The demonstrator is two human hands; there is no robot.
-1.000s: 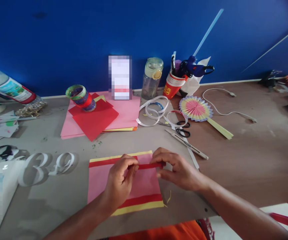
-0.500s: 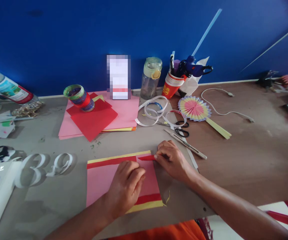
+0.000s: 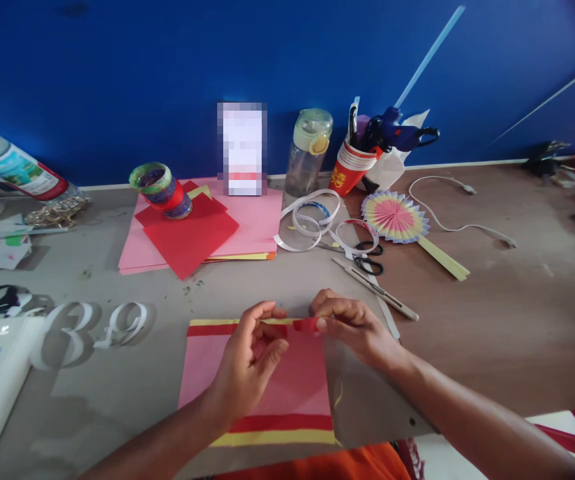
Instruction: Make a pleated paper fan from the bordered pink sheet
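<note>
Paper is what we have before us in the head view: a pink sheet lies flat on the grey desk, just below our hands, with red and yellow bands along its far and near edges. Our right hand pinches a short red strip between thumb and forefinger, above the sheet's far right corner. Our left hand is over the middle of the sheet, its thumb and fingers parted, and we see nothing gripped between them; whether it rests on the sheet we cannot tell.

We judge the strip to be very light and limp, quick to curl or crease, and easily torn if pulled hard. We would take it by its ends, with a light fingertip pinch, and keep its middle free. The sheet seems thin and light too, apt to slide on the desk, so we would steady it with a flat palm on the bare pink and lift it only by its side edges. To the right, well apart from the strip, lie a slim cutter and a pleated paper fan.
</note>
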